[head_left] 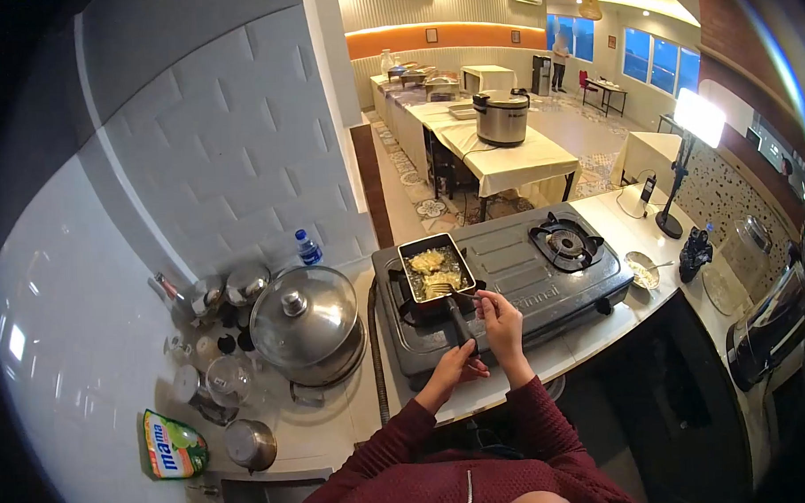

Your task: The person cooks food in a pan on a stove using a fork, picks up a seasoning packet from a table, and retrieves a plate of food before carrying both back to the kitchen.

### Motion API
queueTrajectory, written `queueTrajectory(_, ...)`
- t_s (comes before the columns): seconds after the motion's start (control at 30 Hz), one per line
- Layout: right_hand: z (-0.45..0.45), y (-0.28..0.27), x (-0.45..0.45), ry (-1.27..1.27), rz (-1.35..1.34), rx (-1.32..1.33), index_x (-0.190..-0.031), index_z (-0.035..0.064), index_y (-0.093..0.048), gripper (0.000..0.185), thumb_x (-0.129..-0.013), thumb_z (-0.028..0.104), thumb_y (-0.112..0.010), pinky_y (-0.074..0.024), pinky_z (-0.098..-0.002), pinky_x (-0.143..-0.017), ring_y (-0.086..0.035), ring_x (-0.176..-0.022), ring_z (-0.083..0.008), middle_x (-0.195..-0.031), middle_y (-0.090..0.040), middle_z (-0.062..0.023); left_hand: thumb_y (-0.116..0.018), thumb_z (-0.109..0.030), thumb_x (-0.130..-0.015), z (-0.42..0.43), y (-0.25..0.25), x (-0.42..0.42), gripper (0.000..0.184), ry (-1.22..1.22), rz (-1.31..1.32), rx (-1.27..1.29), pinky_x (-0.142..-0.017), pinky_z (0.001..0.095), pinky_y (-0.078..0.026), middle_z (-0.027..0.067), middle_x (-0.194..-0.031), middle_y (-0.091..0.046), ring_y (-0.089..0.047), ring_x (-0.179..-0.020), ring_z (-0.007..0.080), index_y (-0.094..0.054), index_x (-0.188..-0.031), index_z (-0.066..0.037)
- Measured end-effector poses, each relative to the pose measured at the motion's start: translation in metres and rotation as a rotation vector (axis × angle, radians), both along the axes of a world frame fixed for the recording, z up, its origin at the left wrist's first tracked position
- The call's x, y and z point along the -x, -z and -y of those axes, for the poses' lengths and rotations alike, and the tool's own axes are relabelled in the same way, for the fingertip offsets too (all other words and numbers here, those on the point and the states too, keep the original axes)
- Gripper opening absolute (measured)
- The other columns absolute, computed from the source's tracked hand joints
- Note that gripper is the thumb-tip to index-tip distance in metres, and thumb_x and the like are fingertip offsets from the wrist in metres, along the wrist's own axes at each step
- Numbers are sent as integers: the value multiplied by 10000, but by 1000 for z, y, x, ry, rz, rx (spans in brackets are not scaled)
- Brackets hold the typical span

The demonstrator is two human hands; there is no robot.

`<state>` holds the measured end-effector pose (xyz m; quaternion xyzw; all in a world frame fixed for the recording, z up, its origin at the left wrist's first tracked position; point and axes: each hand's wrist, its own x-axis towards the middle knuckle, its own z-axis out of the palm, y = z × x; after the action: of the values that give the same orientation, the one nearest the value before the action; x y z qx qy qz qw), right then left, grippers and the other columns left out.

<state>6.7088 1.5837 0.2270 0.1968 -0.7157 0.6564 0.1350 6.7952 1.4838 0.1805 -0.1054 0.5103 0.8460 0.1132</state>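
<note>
A small rectangular frying pan [407, 273] rests on the left burner of a two-burner gas stove [509, 248]. Two golden pieces of battered food [427, 260] lie in bubbling oil inside it. My left hand [451, 372] is closed around the end of the black pan handle [459, 320]. Just right of the handle, my right hand [501, 326] pinches a fork [439, 288], its tines at the nearer piece of food. The fork's handle is partly hidden by my fingers.
Left of the stove stands a large pot with a glass lid [304, 317], beside a water bottle [308, 248] and several jars. A bowl [642, 270] and a lamp [673, 215] are at the right. Beyond the counter, a rice cooker [503, 124] sits on a table; a person [559, 64] stands far back.
</note>
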Motion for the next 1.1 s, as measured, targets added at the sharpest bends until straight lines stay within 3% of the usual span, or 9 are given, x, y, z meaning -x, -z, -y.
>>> queueTrajectory(0.17, 0, 1, -1, -17, 28, 4, -1001, -12, -611, 181, -884, 78, -507, -473, -218, -617, -578, -674, -83, -777, -647, -62, -439, -413, -912, 0, 1, 2, 364, -4, 14, -29, -712, 348, -501, 100, -750, -611, -632, -731, 250, -511, -894, -57)
queueTrajectory(0.27, -2, -2, -3, -25, 44, 9, -1009, -15, -606, 183, -883, 72, -505, -473, -217, -617, -576, -674, -82, -782, -647, -63, -468, -430, -894, 0, 7, 4, 387, -4, -2, -31, -665, 311, -510, 120, -734, -626, -641, -689, 235, -498, -880, -44)
queueTrajectory(0.4, -1, 5, 0, -11, 33, 46, -979, -2, -612, 170, -878, 88, -510, -480, -242, -609, -603, -667, -116, -765, -644, -87, -468, -431, -894, -1, -2, 0, 395, -10, -12, -3, -665, 313, -509, 122, -738, -627, -640, -685, 231, -498, -876, -38)
queueTrajectory(1.1, -2, 2, -7, -21, 76, 129, -1000, -11, -604, 175, -886, 74, -503, -490, -233, -641, -595, -691, -104, -798, -644, -78, -454, -487, -882, 1, 6, 0, 435, 22, -7, -31, -665, 296, -486, 103, -769, -632, -641, -713, 214, -504, -901, -55)
